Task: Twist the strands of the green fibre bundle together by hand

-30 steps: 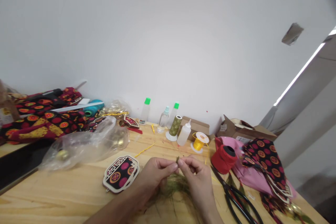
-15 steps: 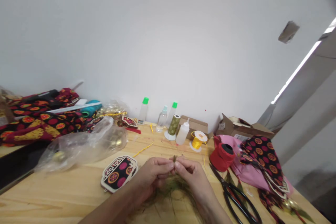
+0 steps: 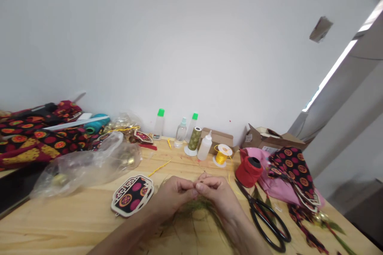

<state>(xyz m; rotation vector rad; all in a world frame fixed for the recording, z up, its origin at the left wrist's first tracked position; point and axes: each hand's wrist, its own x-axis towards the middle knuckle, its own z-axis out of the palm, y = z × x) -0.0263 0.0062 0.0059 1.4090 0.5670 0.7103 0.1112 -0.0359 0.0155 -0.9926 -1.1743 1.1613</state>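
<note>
My left hand [image 3: 178, 193] and my right hand [image 3: 216, 193] meet fingertip to fingertip over the front of the table. Both pinch a bundle of fine olive-green threads [image 3: 200, 204], whose loose strands hang and spread below the fingers. The exact spot they grip is hidden by the fingertips. Left of my left hand lies a wooden-framed ornament [image 3: 133, 196] with dark patterned fabric. Black-handled scissors [image 3: 267, 221] rest to the right of my right hand.
Along the wall stand a glue bottle [image 3: 205, 147], an olive thread spool [image 3: 195, 139] and a yellow cord spool [image 3: 221, 157]. A red thread cone [image 3: 249, 171] sits beside pink cloth [image 3: 279, 187]. At left lie a plastic bag [image 3: 86, 167] and patterned fabric [image 3: 38, 143].
The fingertips have drawn closer together, and the thread tuft that stuck up between them is now covered. The whole view has shifted slightly.
</note>
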